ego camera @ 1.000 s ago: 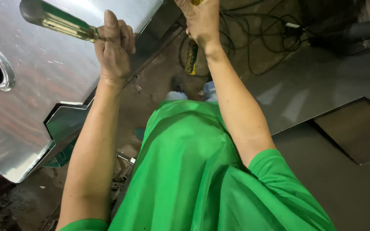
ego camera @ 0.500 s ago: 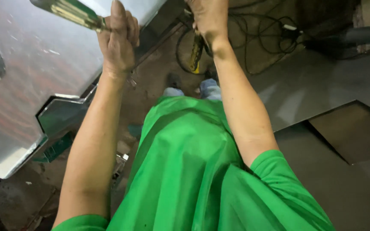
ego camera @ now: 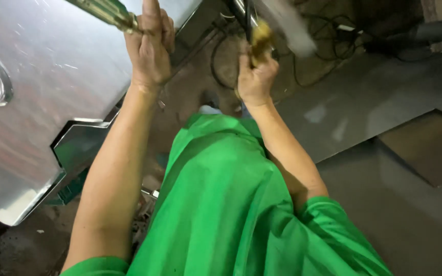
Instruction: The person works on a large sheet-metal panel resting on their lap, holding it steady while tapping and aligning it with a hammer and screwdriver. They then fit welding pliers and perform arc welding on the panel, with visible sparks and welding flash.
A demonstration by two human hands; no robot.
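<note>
Beside the steel sheet's (ego camera: 42, 97) notched edge, left hand (ego camera: 150, 48) gripping a screwdriver (ego camera: 109, 13), right hand (ego camera: 255, 79) a blurred hammer (ego camera: 262, 36).

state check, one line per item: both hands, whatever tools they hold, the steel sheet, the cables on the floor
Left hand: raised, closed on a tool.
Greenish translucent tool handle: gripped in the left hand, tilted, over the sheet.
Right hand: raised, closed on a tool.
Yellowish tool: gripped in the right hand, upper end motion-blurred.
Shiny steel sheet with round hole: lying flat, notch cut in its edge.
Black cables: loose, tangled on the floor.
</note>
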